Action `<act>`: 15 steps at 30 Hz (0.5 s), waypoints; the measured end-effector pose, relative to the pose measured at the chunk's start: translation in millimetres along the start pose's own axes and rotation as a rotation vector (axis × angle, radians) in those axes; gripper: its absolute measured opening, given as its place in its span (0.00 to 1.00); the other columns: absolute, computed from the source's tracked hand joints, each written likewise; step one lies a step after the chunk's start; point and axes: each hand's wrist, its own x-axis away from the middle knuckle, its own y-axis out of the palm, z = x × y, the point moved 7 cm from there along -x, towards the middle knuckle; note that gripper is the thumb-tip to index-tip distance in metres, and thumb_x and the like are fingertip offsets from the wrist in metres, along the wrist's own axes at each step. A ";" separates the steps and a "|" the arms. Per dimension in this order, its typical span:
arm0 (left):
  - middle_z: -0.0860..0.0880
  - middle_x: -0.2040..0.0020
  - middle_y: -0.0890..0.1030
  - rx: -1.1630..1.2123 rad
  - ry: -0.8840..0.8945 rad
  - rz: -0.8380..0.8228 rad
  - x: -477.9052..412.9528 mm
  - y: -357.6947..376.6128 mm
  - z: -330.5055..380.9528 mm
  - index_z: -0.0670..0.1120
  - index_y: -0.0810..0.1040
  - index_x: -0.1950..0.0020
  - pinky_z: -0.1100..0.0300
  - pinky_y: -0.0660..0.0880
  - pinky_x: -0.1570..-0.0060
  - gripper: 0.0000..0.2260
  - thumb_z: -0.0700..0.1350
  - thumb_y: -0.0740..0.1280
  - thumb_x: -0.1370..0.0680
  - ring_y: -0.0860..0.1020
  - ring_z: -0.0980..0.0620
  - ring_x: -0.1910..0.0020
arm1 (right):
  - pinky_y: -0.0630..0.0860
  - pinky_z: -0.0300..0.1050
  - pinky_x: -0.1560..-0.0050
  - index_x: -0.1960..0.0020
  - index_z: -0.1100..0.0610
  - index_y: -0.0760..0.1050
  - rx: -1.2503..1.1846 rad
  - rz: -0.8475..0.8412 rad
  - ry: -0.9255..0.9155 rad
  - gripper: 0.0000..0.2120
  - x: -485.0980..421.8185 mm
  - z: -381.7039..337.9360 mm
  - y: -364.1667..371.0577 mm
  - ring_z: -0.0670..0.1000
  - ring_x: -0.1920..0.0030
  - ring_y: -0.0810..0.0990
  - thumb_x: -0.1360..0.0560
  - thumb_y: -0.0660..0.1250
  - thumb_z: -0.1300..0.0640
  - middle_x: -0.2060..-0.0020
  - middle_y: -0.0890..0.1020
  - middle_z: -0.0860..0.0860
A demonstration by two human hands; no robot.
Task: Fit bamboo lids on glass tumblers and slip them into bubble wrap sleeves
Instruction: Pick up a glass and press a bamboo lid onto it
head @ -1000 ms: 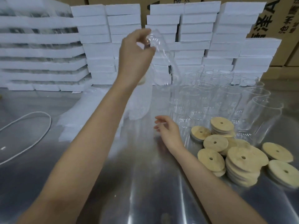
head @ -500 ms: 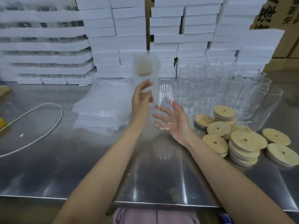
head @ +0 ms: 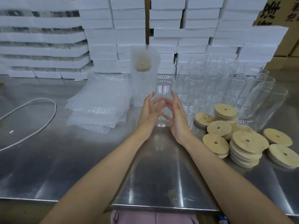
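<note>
Straight fingers (head: 149, 101) of the left hand (head: 148, 112) and right hand (head: 177, 117) flank a clear glass tumbler (head: 163, 88) on the steel tabletop (head: 80, 159), with round bamboo lids (head: 249, 141) piled right of them.

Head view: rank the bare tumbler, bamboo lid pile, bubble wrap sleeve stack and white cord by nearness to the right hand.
1. Bare tumbler, just left of the right hand.
2. Bamboo lid pile, to its right.
3. Bubble wrap sleeve stack, farther left.
4. White cord, far left.
</note>
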 end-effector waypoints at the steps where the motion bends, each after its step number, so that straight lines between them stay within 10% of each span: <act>1: 0.50 0.36 0.77 0.004 0.002 -0.009 -0.8 -1.1 -0.6 0.51 0.61 0.27 0.54 0.77 0.40 0.41 0.65 0.72 0.34 0.79 0.54 0.40 | 0.70 0.48 0.36 0.29 0.40 0.62 -0.007 -0.002 0.006 0.18 -0.9 0.7 -0.7 0.45 0.29 0.69 0.18 0.51 0.44 0.35 0.75 0.47; 15: 0.53 0.43 0.83 0.341 -0.269 -0.064 -3.2 0.2 -12.5 0.55 0.73 0.34 0.53 0.79 0.54 0.21 0.60 0.64 0.25 0.81 0.51 0.43 | 0.69 0.49 0.34 0.32 0.47 0.71 -0.284 -0.009 0.154 0.16 -0.5 0.5 -1.7 0.48 0.30 0.70 0.17 0.53 0.51 0.35 0.75 0.48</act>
